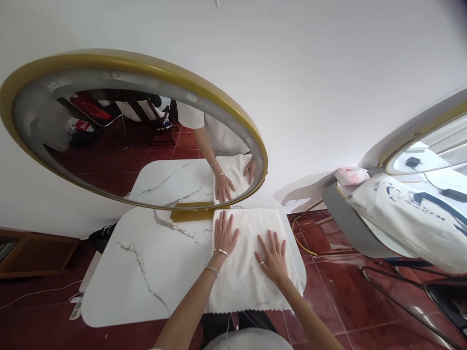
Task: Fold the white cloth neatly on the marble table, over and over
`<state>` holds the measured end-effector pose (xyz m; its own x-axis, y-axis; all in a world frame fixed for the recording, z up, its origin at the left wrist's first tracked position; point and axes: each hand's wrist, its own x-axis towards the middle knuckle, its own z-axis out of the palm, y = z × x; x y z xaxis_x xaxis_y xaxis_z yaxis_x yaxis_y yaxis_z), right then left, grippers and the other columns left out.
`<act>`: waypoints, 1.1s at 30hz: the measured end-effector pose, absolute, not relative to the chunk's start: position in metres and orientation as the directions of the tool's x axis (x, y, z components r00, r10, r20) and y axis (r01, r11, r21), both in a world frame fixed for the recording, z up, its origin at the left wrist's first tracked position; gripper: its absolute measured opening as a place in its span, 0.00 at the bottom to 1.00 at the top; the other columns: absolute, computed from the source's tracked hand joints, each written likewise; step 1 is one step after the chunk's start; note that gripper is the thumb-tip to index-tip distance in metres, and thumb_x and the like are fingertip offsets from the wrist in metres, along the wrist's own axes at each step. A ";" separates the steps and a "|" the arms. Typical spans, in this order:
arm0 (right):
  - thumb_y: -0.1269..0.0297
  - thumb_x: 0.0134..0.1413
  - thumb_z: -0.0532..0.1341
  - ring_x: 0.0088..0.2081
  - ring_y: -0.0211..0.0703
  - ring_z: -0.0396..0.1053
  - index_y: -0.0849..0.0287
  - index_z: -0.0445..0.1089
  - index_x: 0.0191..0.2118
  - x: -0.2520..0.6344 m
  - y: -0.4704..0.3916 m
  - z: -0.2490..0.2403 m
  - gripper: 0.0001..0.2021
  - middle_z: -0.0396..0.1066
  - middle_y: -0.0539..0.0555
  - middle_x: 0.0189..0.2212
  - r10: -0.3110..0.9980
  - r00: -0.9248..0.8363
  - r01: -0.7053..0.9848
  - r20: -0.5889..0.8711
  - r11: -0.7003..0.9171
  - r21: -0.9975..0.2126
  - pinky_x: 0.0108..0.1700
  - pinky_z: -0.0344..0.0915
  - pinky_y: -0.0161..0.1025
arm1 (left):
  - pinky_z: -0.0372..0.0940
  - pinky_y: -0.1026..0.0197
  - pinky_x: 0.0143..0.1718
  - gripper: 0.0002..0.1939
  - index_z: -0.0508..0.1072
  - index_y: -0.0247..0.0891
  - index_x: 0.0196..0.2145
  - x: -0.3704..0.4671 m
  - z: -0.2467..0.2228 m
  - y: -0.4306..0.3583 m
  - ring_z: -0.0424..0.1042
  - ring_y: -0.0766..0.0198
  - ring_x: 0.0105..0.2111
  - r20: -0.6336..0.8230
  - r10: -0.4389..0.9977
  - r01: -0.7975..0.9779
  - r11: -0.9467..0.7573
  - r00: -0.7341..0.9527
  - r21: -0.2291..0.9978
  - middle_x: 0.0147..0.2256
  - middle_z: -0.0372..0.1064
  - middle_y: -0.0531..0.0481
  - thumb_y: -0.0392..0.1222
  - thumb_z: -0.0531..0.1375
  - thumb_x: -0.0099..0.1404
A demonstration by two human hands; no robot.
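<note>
A white cloth (245, 272) with scalloped edges lies spread over the right part of the marble-patterned table (116, 287). Soft wrinkles run across it, and its near edge reaches the table's front. My left hand (224, 235) rests flat near the cloth's far left corner, fingers apart, with bracelets on the wrist. On the right half of the cloth lies my right hand (273, 257), palm down with the fingers spread and a ring on one finger. Neither hand grasps anything.
A round gold-framed mirror (146, 141) stands at the table's back on a gold base (191, 215), reflecting my arms and the cloth. To the right, a second table holds a white printed bag (408, 214) and a tissue pack (352, 176). A dark chair (447, 301) stands at the lower right.
</note>
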<state>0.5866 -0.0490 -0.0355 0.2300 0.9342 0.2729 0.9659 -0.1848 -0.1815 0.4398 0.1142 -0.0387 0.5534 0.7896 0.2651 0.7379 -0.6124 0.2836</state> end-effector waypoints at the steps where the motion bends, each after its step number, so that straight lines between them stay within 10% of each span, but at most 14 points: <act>1: 0.52 0.62 0.50 0.66 0.63 0.34 0.45 0.36 0.67 0.577 -0.053 -0.032 0.32 0.29 0.58 0.68 0.953 0.174 0.975 0.249 -0.131 -0.181 0.60 0.39 0.68 | 0.40 0.45 0.64 0.31 0.47 0.41 0.65 0.435 -0.039 0.117 0.36 0.53 0.66 0.261 0.792 0.740 -0.609 0.552 0.285 0.67 0.34 0.45 0.48 0.50 0.67; 11: 0.38 0.54 0.52 0.65 0.69 0.34 0.45 0.40 0.67 0.470 -0.053 -0.024 0.39 0.36 0.59 0.67 0.989 -0.080 0.969 0.123 0.106 -0.224 0.58 0.29 0.73 | 0.43 0.46 0.63 0.32 0.49 0.41 0.65 0.340 -0.034 0.152 0.37 0.52 0.66 0.266 0.818 0.777 -0.570 0.509 0.268 0.67 0.32 0.44 0.50 0.51 0.66; 16: 0.50 0.58 0.54 0.64 0.58 0.44 0.50 0.45 0.66 0.437 0.020 -0.031 0.33 0.49 0.59 0.64 0.970 0.053 0.960 0.238 0.016 -0.280 0.62 0.38 0.63 | 0.44 0.46 0.63 0.31 0.51 0.39 0.64 0.271 -0.037 0.183 0.37 0.51 0.66 0.274 0.825 0.800 -0.554 0.494 0.228 0.67 0.33 0.42 0.51 0.50 0.67; 33: 0.51 0.63 0.50 0.67 0.52 0.31 0.49 0.44 0.66 0.492 0.087 -0.042 0.29 0.32 0.54 0.68 0.944 0.247 0.964 0.218 -0.219 -0.148 0.64 0.38 0.55 | 0.41 0.38 0.62 0.36 0.47 0.47 0.65 0.311 -0.041 0.056 0.37 0.44 0.66 0.157 0.790 0.734 -0.610 0.592 0.297 0.67 0.31 0.41 0.55 0.55 0.63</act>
<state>0.4923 0.0871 -0.0415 0.2475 0.9441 0.2176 0.9645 -0.2186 -0.1484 0.3109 0.0564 -0.0411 0.5925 0.7900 0.1575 0.7344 -0.6101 0.2974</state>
